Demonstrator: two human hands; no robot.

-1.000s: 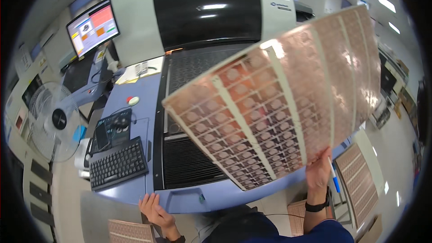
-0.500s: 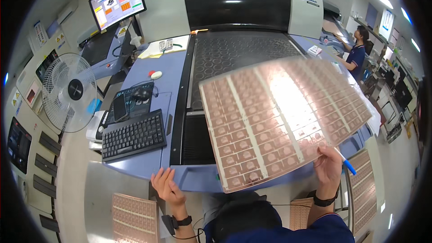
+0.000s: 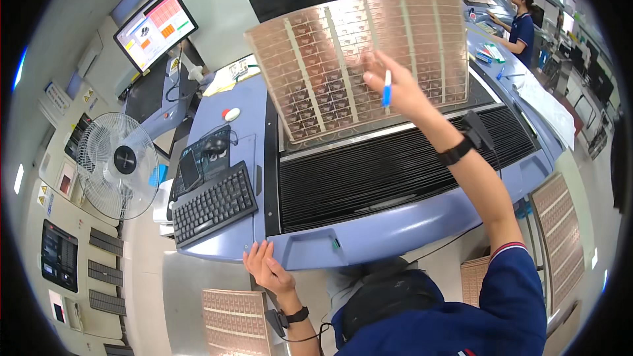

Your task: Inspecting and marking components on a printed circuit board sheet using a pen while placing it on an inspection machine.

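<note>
A large copper-coloured panel [image 3: 386, 33], printed with rows of small units, stands tilted over the machine bed, its lower edge at the near end of the dark patterned surface. My right hand [image 3: 395, 89] is in front of it, with a white-and-blue marker pen [image 3: 387, 92] held among the fingers. Whether those fingertips touch the panel, I cannot tell. My left hand [image 3: 269, 269] is by the blue front edge of the machine, fingers extended and nothing in it. Below that hand lies another copper panel [image 3: 236, 320].
Black ribbed strip [image 3: 395, 165] runs across the machine front. Keyboard [image 3: 214, 203], mouse [image 3: 214, 144] and phone [image 3: 190, 170] lie left, near a fan [image 3: 125, 159] and monitor [image 3: 156, 28]. More copper panels [image 3: 559, 237] stand right. A co-worker [image 3: 521, 26] works at the far right.
My right hand has carried the panel forward and left, from in front of me onto the machine bed, and no longer grips its near edge. The left hand stays near the machine's front edge.
</note>
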